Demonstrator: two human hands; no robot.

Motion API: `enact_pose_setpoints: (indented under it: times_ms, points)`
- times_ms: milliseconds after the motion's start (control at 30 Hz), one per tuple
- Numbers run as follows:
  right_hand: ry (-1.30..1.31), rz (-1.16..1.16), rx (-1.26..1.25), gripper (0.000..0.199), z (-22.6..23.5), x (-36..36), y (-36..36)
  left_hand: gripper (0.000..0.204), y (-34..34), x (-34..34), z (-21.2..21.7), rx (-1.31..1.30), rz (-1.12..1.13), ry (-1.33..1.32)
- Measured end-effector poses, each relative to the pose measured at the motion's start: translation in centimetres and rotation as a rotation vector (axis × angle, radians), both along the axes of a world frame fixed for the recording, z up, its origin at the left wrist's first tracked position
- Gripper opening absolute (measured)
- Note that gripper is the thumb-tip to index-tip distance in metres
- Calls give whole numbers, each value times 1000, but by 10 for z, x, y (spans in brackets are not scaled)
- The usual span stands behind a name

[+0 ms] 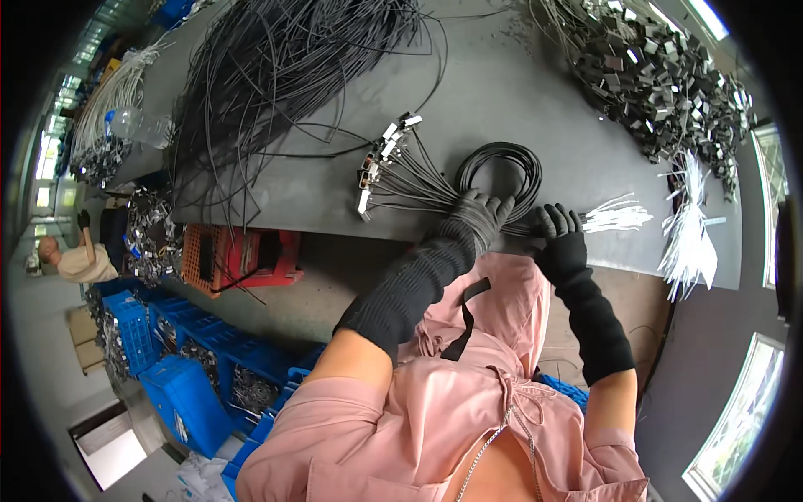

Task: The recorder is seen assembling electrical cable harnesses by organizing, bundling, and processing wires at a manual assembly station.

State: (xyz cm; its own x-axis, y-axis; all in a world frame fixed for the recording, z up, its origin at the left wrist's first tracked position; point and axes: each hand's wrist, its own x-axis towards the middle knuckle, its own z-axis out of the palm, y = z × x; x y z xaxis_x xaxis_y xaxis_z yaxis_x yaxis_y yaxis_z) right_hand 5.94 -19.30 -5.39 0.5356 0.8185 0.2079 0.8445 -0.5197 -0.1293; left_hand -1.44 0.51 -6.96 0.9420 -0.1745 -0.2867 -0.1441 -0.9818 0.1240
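Observation:
A bundle of thin black cables (416,181) lies near the table's front edge, its middle wound into a round coil (535,163). Metal-and-black connectors (387,147) fan out at its left end. White wire ends (619,216) spread from its right end. My left hand (485,216), in a dark glove, is closed over the cables at the coil's near side. Just right of the coil, my right hand (559,231), also gloved, curls round the bundle close to the white ends. Its fingertips partly hide the cables beneath.
A large heap of loose black cables (276,75) covers the table's (468,67) far left. Many connectors (669,92) pile up at the far right, above white wire ends (690,234). Red and orange crates (272,258) stand below the edge; blue crates (184,402) hold parts. Another person (84,261) is at left.

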Motion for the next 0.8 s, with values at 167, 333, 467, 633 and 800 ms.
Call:
enact_pose_setpoints:
  times_ms: [167,333,467,633,800]
  points:
    - [93,-120,306,62,11,-52,9,73,6,-30,33,-205,30,-475]
    - [259,-184,336,43,-5,-96,-6,55,15,-88,18,-372,-80,-656]
    - [256,-205,342,21,-20,-86,-24,37,41,-138,-6,-346,199,-513]
    - [422,-495,458,12,-33,-60,-32,31,86,-154,20,-748,980,-577]
    - [654,-579,496,18,-37,-56,-23,45,181,-93,46,-797,1062,-796]
